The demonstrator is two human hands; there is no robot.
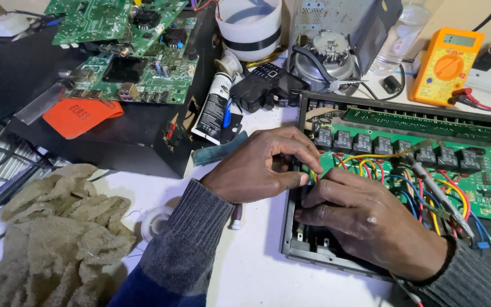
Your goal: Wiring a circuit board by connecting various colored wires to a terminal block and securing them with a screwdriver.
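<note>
Both hands meet over the left end of an open black case [291,241] that lies on the white surface [251,273]. The left hand [259,167] is curled, thumb and forefinger pinched narrow on the wires [370,166] at the case's left edge (exactly which strand it holds cannot be told, since the fingers hide it). The right hand [365,219] lies flat and low just beside it, fingers pressed together into the same bunch of red, yellow and blue wires, touching the left hand's fingertips. Whether it grips a strand or only presses on them cannot be told.

Under and beyond the right hand sits a green board [484,187] inside the case, with a row of black relays [370,142] just past the knuckles. A probe [441,196] lies across the wires to the right of that hand.

Further beyond the hands stand a yellow meter [447,65], a metal motor [328,51] and a white tub [250,25]. Beyond the left hand lie a tube [214,108] and loose circuit boards [132,51] on a black box [120,136]. A beige towel [58,227] is bunched well to the left of the left sleeve, near a small white spool [154,222].
</note>
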